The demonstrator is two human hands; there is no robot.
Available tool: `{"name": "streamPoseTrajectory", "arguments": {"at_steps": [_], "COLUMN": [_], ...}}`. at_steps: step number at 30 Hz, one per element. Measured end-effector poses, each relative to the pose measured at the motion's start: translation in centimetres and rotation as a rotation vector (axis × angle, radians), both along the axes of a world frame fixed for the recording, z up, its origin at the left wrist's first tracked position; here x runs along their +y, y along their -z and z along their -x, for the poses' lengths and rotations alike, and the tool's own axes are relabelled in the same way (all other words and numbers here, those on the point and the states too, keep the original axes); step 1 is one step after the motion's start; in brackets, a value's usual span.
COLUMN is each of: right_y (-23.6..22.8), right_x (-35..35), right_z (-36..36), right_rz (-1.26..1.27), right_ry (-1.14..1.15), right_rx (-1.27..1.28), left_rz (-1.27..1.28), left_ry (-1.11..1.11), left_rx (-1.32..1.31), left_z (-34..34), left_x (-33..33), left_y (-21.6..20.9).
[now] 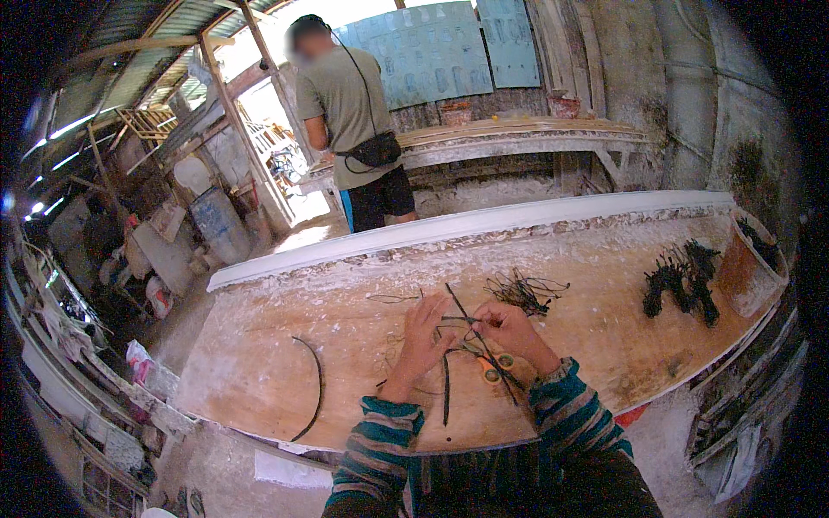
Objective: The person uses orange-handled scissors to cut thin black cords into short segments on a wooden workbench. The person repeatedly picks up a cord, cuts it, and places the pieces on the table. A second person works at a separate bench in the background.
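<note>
Over the wooden tabletop (259, 341), my two hands work close together on thin, dark, flexible strips. My left hand (420, 337) is closed at one end of a short dark strip (455, 319). At its other end, my right hand (515, 335) pinches the strip with thumb and fingertips. A longer straight dark strip (458, 299) crosses there and runs down beneath my right hand. Under the hands lie scissors with orange handles (492, 375), partly covered by strips. A curved dark strip (320, 380) rests alone at the left. Just beyond my right hand is a loose bundle of thin dark wires (527, 292).
Clumped black bundles (682, 281) lie at the right, beside a worn brownish bucket (749, 268) with dark material inside. A white raised ledge (484, 226) borders the table's far side. Another person (354, 121) stands beyond it, facing a long back bench (527, 138).
</note>
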State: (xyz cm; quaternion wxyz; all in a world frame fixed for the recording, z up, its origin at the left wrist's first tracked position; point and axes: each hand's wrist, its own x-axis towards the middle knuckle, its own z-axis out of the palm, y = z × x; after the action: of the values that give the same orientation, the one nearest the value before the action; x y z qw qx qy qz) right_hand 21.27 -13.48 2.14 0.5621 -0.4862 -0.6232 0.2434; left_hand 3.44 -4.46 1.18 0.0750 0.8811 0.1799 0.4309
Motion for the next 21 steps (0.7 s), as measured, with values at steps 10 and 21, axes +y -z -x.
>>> {"name": "streamPoseTrajectory", "arguments": {"at_steps": [10,21], "right_y": [-0.8,-0.5], "right_x": [-0.3,0.1], "right_z": [-1.0,-3.6], "right_rz": [0.315,0.315], "right_ry": [-0.159,-0.182], "right_rx": [0.126,0.037], "left_rz": [0.376,0.34], "left_ry": [0.015,-0.204], "left_rx": [-0.142,-0.464], "left_z": [0.9,2.4], "left_x": [-1.3,1.8], "left_y": [-1.0,-0.3]}}
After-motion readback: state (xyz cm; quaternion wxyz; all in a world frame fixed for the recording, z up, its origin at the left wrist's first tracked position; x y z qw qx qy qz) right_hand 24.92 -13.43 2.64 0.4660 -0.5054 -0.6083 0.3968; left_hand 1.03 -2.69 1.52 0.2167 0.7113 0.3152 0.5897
